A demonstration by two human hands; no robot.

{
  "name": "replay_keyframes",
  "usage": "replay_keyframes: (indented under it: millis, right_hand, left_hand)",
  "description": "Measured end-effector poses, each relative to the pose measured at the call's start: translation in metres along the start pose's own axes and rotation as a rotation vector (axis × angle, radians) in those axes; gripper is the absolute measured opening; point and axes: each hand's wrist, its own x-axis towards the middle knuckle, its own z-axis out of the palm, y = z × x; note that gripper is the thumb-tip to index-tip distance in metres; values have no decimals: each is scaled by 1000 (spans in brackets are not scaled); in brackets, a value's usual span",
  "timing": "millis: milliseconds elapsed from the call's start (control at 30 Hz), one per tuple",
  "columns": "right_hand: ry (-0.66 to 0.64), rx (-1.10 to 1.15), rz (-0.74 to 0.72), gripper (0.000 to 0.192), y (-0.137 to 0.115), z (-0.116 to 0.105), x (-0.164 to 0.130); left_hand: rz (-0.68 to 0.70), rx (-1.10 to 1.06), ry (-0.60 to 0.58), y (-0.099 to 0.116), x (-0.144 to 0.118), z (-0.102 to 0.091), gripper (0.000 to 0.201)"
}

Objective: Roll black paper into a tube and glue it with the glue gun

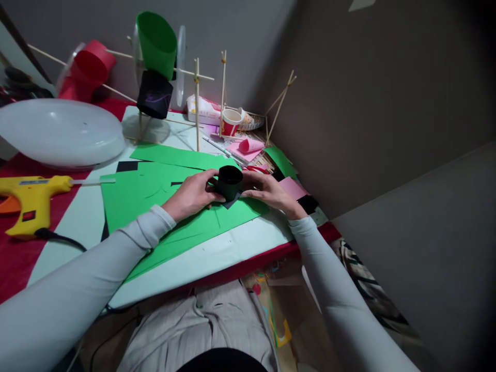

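A black paper tube [230, 185] stands upright with its open end facing up, on a small black piece of paper [231, 202] over green paper sheets [155, 206]. My left hand [197, 194] grips the tube from its left side, thumb and fingers against the wall. From the other side my right hand [269, 191] has its fingers around the tube's right wall. The far fingers of both hands are partly hidden behind the tube.
A yellow glue gun [33, 201] lies at left, below a white oval balloon-like object [62, 132]. Behind rise wooden-stick frames [197, 103] carrying green [157, 44] and red paper tubes [91, 62]. A paper cup [231, 123] and red scissors [258, 169] sit at back right, near the wall.
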Motion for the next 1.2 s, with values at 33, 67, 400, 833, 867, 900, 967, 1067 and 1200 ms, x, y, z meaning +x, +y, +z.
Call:
replay_keyframes:
  millis: [33, 67, 400, 833, 867, 900, 967, 1067, 1200]
  right_hand:
    - [25, -9, 4, 59, 0, 0, -2]
    - [57, -22, 5, 59, -2, 0, -4]
    - [362, -568, -241, 32, -56, 37, -11]
    - [553, 356, -217, 17, -68, 26, 16]
    - [570, 439, -218, 16, -70, 25, 18]
    - [579, 512, -214, 16, -71, 25, 21]
    - [580, 625, -185, 15, -72, 26, 27]
    - [562, 713, -145, 16, -74, 30, 34]
    - [479, 731, -137, 13, -76, 37, 42]
  left_hand:
    - [2, -13, 1, -1, 0, 0, 50]
    - [4, -24, 3, -1, 0, 0, 50]
    - [0, -64, 24, 3, -2, 0, 44]
    - [-7, -203, 344, 45, -15, -29, 38]
    - [-20, -237, 371, 50, -18, -30, 38]
    - [-30, -269, 385, 56, -21, -31, 39]
    - [-60, -366, 372, 65, -27, -28, 39]
    - [-82, -510, 353, 77, -33, -21, 36]
    - [-114, -596, 351, 86, -37, -16, 38]
